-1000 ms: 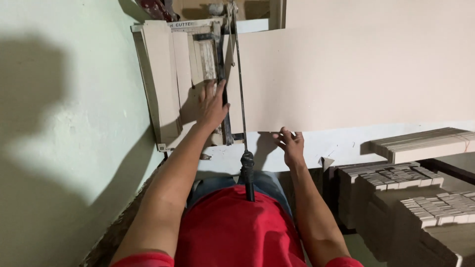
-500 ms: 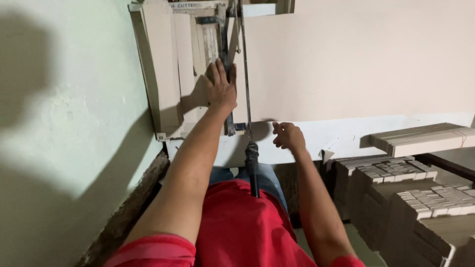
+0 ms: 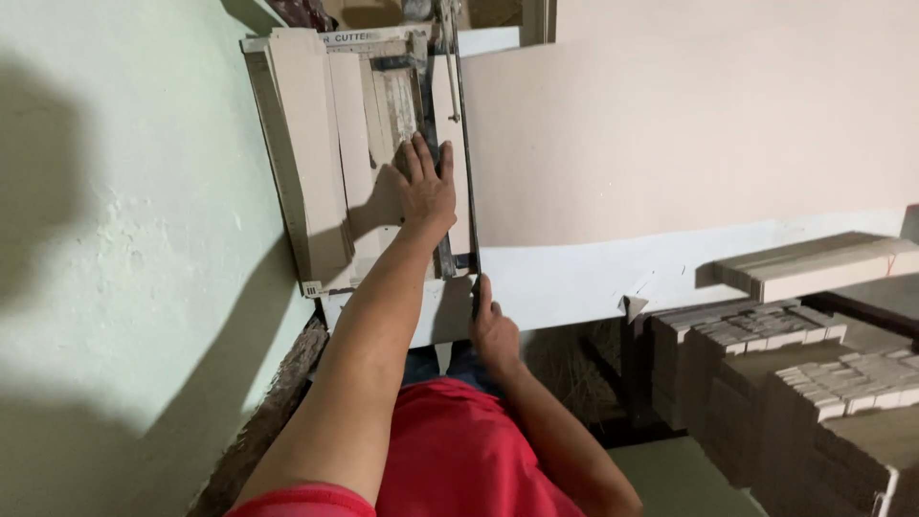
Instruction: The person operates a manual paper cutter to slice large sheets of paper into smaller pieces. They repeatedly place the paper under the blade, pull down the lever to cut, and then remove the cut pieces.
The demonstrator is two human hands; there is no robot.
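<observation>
My left hand (image 3: 426, 191) presses flat, fingers spread, on the paper cutter (image 3: 383, 144); my right hand (image 3: 495, 330) grips its handle (image 3: 476, 287) beside the tan cardboard sheet (image 3: 670, 124).

Stacked cardboard pieces (image 3: 823, 383), green wall (image 3: 124, 239).

Pale green plastered wall (image 3: 115, 239), 9 o'clock, shadowed and scuffed. White bench (image 3: 574, 278), centre, running toward 3 o'clock. Stacks of cut tan card strips (image 3: 814, 383), 4 o'clock. Dim floor (image 3: 670, 474), 5 o'clock. Light falls flat and warm from overhead.
</observation>
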